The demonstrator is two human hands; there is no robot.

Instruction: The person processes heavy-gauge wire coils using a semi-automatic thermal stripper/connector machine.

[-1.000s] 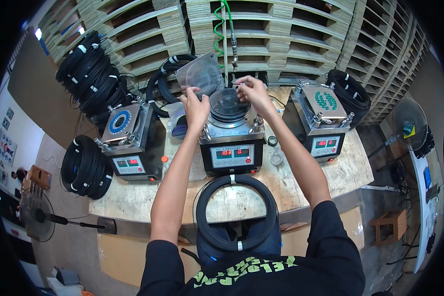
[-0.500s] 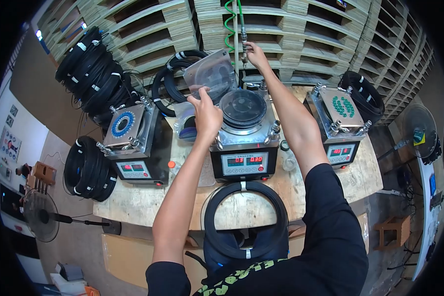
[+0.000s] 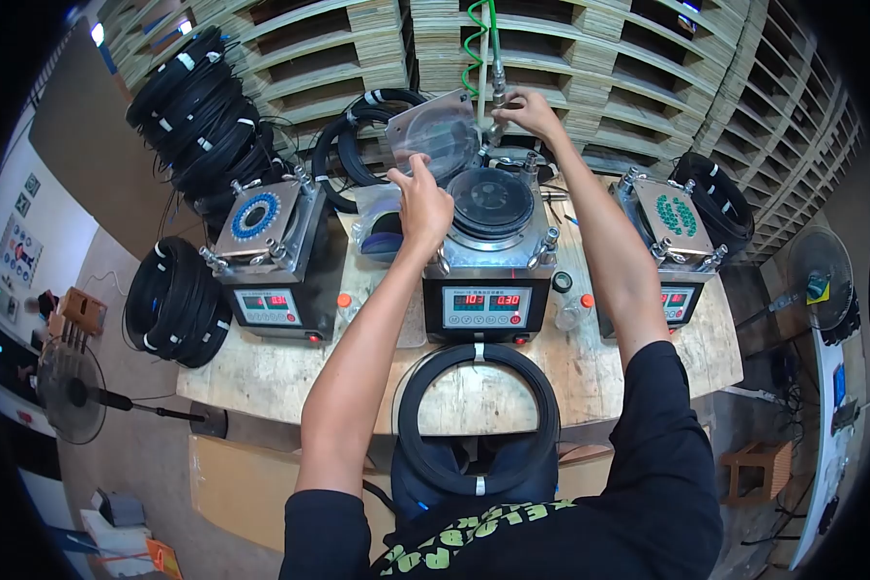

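My left hand (image 3: pixel 425 208) pinches the lower edge of a clear plate (image 3: pixel 418 135), which is tilted up behind the middle machine. At the back, my right hand (image 3: pixel 534 114) has its fingers closed round the metal end of an air hose (image 3: pixel 499 89), hanging from a green coil; its tip blurs near the plate's right edge. Between and below my hands, a round, dark, clear-topped disc (image 3: pixel 493 201) sits on the middle machine (image 3: pixel 478 307), whose red display is lit. A coil of black tubing (image 3: pixel 409 406) lies across my lap at the table's front edge.
A left machine (image 3: pixel 271 311) carries a ring of blue pieces (image 3: pixel 255 216); a right machine (image 3: pixel 669 246) carries green pieces (image 3: pixel 676 216). Black coils (image 3: pixel 179 300) are stacked at left. Wooden pallets (image 3: pixel 609 72) stand behind the table (image 3: pixel 261 372). Small bottles (image 3: pixel 570 316) stand between machines.
The view has shifted slightly, moving the machines right in the picture. My right hand's fingers have shifted on the hose end, whose tip now slants toward the plate. My left hand keeps the plate.
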